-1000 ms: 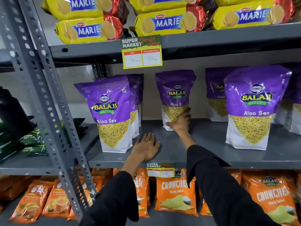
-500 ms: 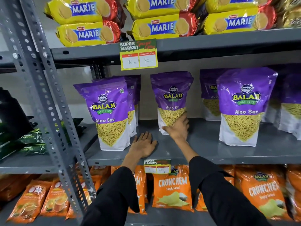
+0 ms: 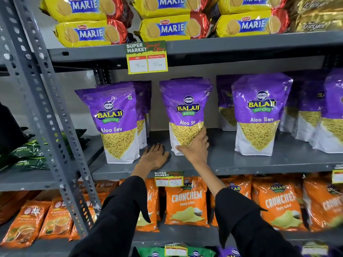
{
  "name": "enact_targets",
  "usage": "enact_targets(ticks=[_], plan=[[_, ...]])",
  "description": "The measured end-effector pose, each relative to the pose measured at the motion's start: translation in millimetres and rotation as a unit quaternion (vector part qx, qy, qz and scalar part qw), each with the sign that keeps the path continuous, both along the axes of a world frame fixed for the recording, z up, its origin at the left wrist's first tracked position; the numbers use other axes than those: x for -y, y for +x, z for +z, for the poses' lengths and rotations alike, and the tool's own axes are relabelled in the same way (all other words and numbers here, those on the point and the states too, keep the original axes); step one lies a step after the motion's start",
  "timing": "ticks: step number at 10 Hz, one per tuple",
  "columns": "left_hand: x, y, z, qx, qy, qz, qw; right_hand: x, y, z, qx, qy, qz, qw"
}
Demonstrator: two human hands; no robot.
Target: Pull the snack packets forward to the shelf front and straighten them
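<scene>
Here right hand (image 3: 194, 147) fingers wrap Aloo Sev packet (image 3: 185, 112) base.

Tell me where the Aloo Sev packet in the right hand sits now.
The held Aloo Sev packet stands mid-frame on the grey middle shelf, between two front packets, with the right hand at its base.

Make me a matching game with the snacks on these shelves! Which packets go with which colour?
Things:
1. Marie biscuit packs
2. Aloo Sev packet in the right hand
3. Crunchem packets

Colours:
A. orange
B. yellow and red
C. purple and white

Pairs: 1-B, 2-C, 3-A
</scene>
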State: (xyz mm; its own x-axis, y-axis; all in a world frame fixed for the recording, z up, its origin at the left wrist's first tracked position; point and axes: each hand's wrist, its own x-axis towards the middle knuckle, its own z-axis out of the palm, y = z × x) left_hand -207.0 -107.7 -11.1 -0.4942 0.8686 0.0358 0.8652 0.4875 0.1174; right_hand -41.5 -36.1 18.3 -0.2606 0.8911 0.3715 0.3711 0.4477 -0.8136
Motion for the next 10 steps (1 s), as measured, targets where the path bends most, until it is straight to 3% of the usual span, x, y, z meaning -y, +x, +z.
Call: enact_targets(ticks=[8,9,10], plan=[[3.8,7.2,7.0,0.004,-0.005,0.001,1.0,14.4,16.5,-13.0,-0.006,0.004,0.033,0.999],[6.7,8.0,8.9,0.016,0.015,-0.001,1.0,25.1,30.0,-17.8,-0.068,0.021,0.052,0.996],[8.1,8.7,7.4,0.014,0.096,-0.012,0.995,53.9,74.4,-66.9,-0.178,0.102,0.021,0.979]])
